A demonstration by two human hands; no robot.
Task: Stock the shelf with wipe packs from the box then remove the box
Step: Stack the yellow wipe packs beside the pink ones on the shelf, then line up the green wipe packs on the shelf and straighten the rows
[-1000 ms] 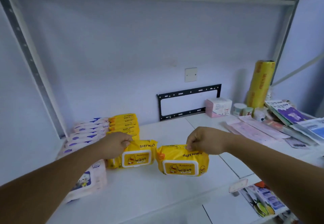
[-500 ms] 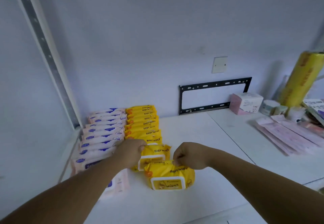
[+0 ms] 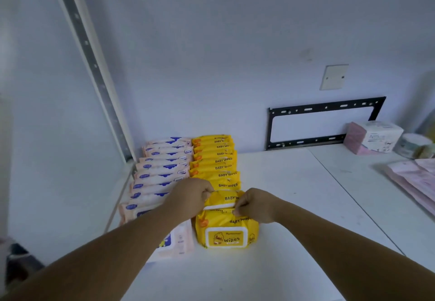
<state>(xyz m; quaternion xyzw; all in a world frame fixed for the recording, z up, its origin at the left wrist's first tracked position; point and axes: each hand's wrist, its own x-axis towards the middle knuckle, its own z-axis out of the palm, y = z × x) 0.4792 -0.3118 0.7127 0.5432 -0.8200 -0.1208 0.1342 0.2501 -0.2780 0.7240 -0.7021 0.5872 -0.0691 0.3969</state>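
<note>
Yellow film is pinched in both fists. The left hand [image 3: 190,197] grips the top seam of one wipe pack [image 3: 229,197]. The right hand [image 3: 256,205] nips the seam of the front pack [image 3: 226,230], which stands just under its knuckles on the shelf [image 3: 294,194]. Beyond both hands runs the yellow row [image 3: 215,159], and left of the left hand sits a pink-and-blue row [image 3: 164,166]. Stocking looks under way, with these two packs closing the row's near end. Next, I judge, both pinches should let go with the packs upright and touching. No box is in view.
</note>
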